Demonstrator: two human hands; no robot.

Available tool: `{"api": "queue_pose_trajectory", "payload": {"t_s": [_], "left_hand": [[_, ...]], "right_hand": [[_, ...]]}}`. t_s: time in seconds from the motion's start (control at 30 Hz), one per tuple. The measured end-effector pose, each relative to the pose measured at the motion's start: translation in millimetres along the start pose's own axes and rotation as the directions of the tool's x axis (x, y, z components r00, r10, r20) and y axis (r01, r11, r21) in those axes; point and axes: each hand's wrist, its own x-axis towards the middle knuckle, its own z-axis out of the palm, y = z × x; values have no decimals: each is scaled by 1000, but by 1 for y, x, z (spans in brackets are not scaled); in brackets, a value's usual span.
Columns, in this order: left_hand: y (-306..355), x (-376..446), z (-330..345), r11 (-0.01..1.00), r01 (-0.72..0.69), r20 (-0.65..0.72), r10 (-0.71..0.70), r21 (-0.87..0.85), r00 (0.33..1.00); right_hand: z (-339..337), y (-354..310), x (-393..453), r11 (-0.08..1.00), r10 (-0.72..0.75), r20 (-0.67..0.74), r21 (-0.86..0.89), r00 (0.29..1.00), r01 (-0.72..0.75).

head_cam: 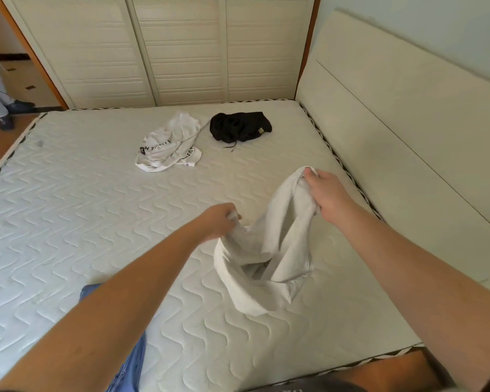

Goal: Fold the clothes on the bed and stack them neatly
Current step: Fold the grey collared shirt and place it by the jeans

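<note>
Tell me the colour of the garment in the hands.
Plain white garment, best seen in the head view.

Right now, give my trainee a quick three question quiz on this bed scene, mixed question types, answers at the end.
1. True or false: both hands grip the plain white garment.
2. Which hand is higher in the picture? A) left hand B) right hand
3. Fill in: the crumpled garment nearest the headboard is ____.

Key: 1 true. 2 B. 3 black, the black garment beside the white printed shirt.

quilted matt mattress, soft white cloth garment
</note>
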Motion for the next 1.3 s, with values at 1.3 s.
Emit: {"api": "queue_pose_trajectory", "payload": {"t_s": [1.3], "left_hand": [[5, -2, 44, 793, 129, -101, -233, -595, 967]], "right_hand": [[54, 130, -56, 910, 414, 224, -62, 882, -411]]}}
